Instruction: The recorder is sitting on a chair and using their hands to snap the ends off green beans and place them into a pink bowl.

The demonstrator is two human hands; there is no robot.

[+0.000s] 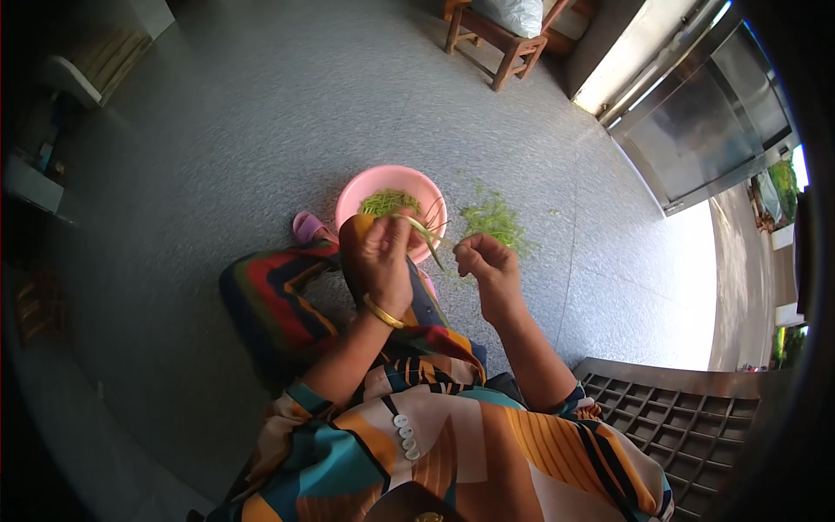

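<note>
My left hand, a gold-coloured bangle on its wrist, grips a few slender green stalks above my raised knee. One stalk's tip hangs down to the right, while thin reddish-brown ends stick out past my fingers. To the right, my right hand pinches the end of a pale thin strand that runs across from the held stalks. Behind my left hand, a pink plastic basin stands on the floor. Cut green stems lie in it, partly hidden by my hand and knee.
Loose green trimmings are scattered on the grey speckled floor right of the basin. A wooden chair bearing a plastic bag stands at the back. Metal door panels and a metal grid are on the right.
</note>
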